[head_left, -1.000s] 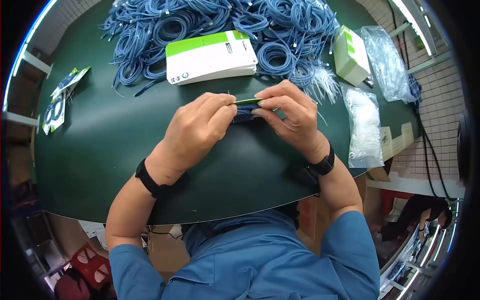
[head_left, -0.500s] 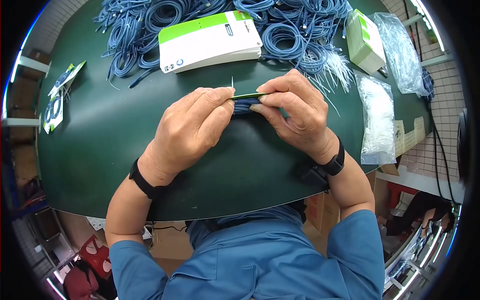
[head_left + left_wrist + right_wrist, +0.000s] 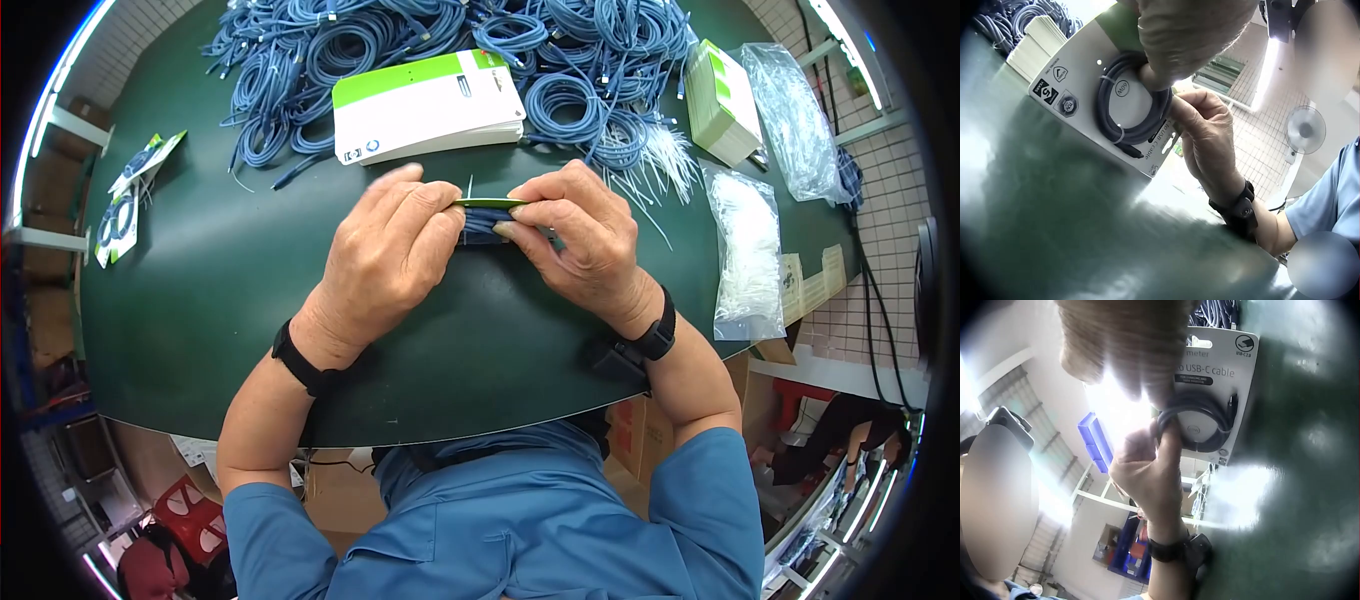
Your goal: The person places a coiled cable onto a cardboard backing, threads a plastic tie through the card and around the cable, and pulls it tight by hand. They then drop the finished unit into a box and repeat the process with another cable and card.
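Observation:
A white-and-green backing card (image 3: pixel 492 203) shows edge-on in the head view, held level over the green table (image 3: pixel 220 290). My left hand (image 3: pixel 440 207) pinches its left end and my right hand (image 3: pixel 522 207) pinches its right end. A coiled blue USB cable (image 3: pixel 482 229) hangs under the card. In the left wrist view the coil (image 3: pixel 1124 128) lies against the card's printed face (image 3: pixel 1075 78), with the fingers (image 3: pixel 1186 109) of my right hand on it. The right wrist view shows the card (image 3: pixel 1225 353), the coil (image 3: pixel 1204 434) and my left hand (image 3: pixel 1147 465) gripping the coil.
A stack of the same cards (image 3: pixel 428 105) lies just beyond my hands. Behind it spreads a pile of blue cable coils (image 3: pixel 560 60). At the right are a green-white box (image 3: pixel 725 100), loose white ties (image 3: pixel 662 152) and a bag of ties (image 3: pixel 745 240). Packed cards (image 3: pixel 120 215) lie far left.
Both hands keep their pinch on the card in about the same spot. My left forefinger has lifted and is blurred with motion.

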`<state>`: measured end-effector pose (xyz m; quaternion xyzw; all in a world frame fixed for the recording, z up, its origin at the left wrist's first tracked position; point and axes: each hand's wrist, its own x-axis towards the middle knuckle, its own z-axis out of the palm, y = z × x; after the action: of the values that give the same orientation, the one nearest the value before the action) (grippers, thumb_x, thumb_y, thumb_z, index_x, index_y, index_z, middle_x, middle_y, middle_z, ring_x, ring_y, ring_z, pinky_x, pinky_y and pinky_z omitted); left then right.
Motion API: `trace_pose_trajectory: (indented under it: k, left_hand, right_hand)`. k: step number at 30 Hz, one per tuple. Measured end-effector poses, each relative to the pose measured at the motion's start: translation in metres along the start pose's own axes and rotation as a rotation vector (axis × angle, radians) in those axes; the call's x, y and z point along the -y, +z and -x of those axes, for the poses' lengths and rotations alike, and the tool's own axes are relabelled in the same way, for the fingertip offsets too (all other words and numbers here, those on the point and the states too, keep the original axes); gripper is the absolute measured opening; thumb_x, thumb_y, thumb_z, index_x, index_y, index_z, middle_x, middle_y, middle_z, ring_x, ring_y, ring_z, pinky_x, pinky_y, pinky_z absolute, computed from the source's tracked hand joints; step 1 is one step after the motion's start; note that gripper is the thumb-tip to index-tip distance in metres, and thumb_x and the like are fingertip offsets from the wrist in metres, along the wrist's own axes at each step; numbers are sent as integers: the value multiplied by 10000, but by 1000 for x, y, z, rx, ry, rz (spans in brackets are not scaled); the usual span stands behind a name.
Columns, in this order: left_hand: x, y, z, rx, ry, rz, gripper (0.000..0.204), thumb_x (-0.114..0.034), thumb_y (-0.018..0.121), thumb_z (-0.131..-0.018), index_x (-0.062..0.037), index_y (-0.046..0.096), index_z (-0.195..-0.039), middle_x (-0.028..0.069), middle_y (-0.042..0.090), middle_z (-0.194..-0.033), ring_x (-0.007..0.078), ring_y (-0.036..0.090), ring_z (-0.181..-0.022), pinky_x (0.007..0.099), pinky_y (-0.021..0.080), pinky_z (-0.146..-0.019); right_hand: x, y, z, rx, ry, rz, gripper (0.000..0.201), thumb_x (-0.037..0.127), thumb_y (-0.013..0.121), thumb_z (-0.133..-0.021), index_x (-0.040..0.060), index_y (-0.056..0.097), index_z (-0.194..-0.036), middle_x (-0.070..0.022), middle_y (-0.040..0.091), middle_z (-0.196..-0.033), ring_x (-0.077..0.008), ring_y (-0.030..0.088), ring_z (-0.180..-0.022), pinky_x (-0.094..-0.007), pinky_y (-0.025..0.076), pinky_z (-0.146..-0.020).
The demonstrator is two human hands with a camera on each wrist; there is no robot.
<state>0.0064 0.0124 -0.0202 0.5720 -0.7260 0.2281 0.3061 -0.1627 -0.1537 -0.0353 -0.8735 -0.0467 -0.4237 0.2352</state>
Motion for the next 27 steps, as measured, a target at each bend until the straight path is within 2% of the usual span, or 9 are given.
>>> trace_pose_trajectory:
  k: [9, 11, 17, 20, 21, 23, 24, 27]
  left_hand:
    - [-3, -4, 3, 31, -22, 12, 173, 32, 718, -792, 24, 634, -944, 147, 683, -1023, 298, 712, -904, 399, 600, -812]
    - [-3, -9, 2, 79, -32, 36, 174, 37, 712, -796, 19, 622, -944, 147, 681, -1024, 300, 710, -905, 404, 598, -806]
    - [-3, -7, -4, 49, -24, 118, 186, 58, 703, -789, 13, 601, -938, 155, 682, -1019, 317, 703, -890, 406, 596, -782]
    - [-1, -7, -2, 57, -59, 105, 198, 66, 705, -781, 13, 602, -941, 157, 686, -1017, 325, 701, -888, 406, 596, -776]
    - [0, -8, -2, 58, -77, 120, 207, 69, 710, -774, 13, 603, -942, 157, 689, -1015, 327, 701, -886, 405, 597, -770]
    - [1, -10, -1, 74, -107, 149, 227, 77, 721, -760, 14, 604, -944, 158, 694, -1012, 330, 702, -882, 405, 598, -759]
    - [2, -11, -2, 77, -103, 151, 227, 77, 721, -760, 14, 604, -944, 158, 694, -1012, 330, 702, -882, 405, 598, -759]
    - [1, -10, -1, 67, -129, 179, 244, 87, 731, -746, 13, 607, -942, 153, 699, -1012, 326, 704, -875, 402, 599, -746]
  right_hand:
    - [-2, 2, -1, -22, -16, 0, 284, 20, 908, -732, 54, 687, -908, -87, 703, -927, -215, 630, -728, -329, 501, -589]
    - [-2, 4, -1, -17, -25, -19, 277, 19, 905, -734, 59, 698, -913, -90, 706, -941, -217, 646, -749, -328, 505, -594]
    - [-2, -34, -12, -98, -15, 36, 222, 18, 881, -760, 41, 713, -904, -95, 701, -880, -229, 663, -718, -322, 516, -600]
    - [-19, -72, -11, -153, 550, 161, 180, 84, 879, -762, 11, 744, -856, -107, 707, -779, -250, 669, -660, -335, 540, -621]
    - [-31, -87, -4, -149, 547, 166, 180, 84, 879, -762, 11, 744, -856, -107, 707, -779, -250, 669, -660, -335, 540, -621]
    - [-56, -113, 14, 264, 732, 439, 207, 169, 878, -745, 8, 778, -829, -132, 714, -708, -270, 684, -631, -353, 556, -648]
    - [-58, -115, 15, 260, 735, 439, 207, 169, 878, -745, 8, 778, -829, -132, 714, -708, -270, 684, -631, -353, 556, -648]
    - [-59, -118, 18, 535, 974, 445, 218, 217, 880, -719, 37, 803, -815, -150, 737, -734, -271, 718, -680, -375, 567, -679]
